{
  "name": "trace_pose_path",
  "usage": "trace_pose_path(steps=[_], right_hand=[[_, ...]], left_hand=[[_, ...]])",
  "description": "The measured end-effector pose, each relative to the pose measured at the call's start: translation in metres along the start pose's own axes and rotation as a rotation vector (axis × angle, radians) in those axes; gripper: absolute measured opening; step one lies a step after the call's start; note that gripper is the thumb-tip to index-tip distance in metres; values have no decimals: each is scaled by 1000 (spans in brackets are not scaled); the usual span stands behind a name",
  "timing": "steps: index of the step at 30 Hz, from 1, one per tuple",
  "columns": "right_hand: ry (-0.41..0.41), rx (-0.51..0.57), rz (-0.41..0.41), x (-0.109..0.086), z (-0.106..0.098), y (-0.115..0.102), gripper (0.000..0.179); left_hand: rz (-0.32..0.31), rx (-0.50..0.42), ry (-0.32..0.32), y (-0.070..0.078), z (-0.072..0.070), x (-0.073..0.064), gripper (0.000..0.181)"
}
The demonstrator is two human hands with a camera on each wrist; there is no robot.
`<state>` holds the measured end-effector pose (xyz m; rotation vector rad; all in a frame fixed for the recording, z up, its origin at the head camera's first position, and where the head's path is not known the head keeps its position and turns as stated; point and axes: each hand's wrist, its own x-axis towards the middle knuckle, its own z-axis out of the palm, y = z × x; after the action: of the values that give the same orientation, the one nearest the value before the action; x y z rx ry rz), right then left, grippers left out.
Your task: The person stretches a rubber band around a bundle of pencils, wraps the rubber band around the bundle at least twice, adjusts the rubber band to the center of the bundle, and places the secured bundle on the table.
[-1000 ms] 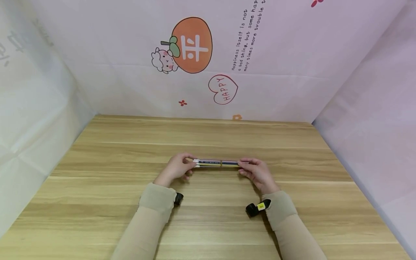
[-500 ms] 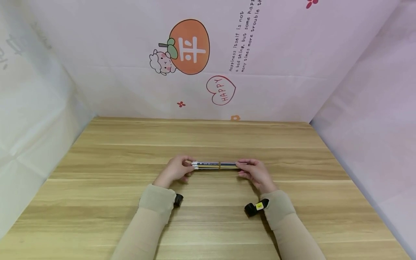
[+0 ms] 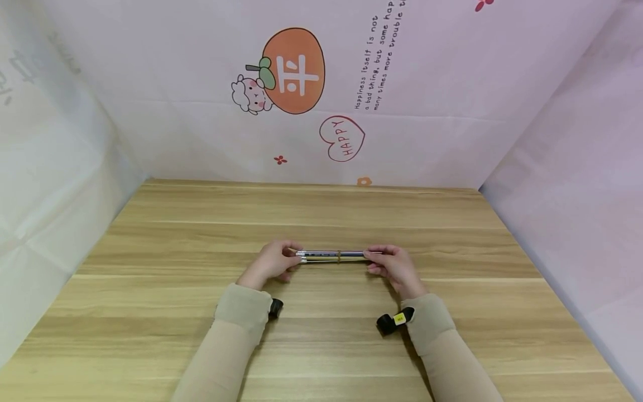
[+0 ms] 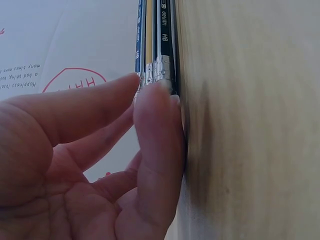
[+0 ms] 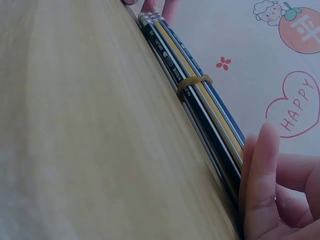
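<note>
A bundle of several pencils lies sideways close over the wooden tabletop, dark blue, black and yellow with silver ferrules. Around its middle runs a tan rubber band. At the left, the left hand pinches the ferrule end between thumb and fingers; in the left wrist view its fingertips cover the ends of the ferrules. The right hand holds the opposite end with its thumb on the near side, and that end of the pencils is hidden by the hand in the head view.
The wood-grain table stretches around both hands. White cloth walls stand at the back and both sides; the back cloth carries an orange fruit print, a heart and lettering. Black wrist cameras sit at the cuffs.
The pencil bundle has shifted very slightly toward the person, with both hands keeping their holds on its ends. The whole head view has moved a little.
</note>
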<state>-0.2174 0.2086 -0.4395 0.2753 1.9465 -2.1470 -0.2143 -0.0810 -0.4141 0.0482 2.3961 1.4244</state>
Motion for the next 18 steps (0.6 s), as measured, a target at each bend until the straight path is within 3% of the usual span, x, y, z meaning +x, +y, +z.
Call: trace_pose_path(steps=[10, 14, 18], right_hand=[[29, -22, 12, 2, -5, 2, 37], [55, 35, 9, 2, -11, 0, 37], [70, 127, -16, 0, -17, -9, 20]], left_hand=[[-10, -21, 1, -4, -1, 2, 34], [-2, -21, 4, -6, -4, 1, 37], [33, 13, 32, -3, -10, 0, 38]])
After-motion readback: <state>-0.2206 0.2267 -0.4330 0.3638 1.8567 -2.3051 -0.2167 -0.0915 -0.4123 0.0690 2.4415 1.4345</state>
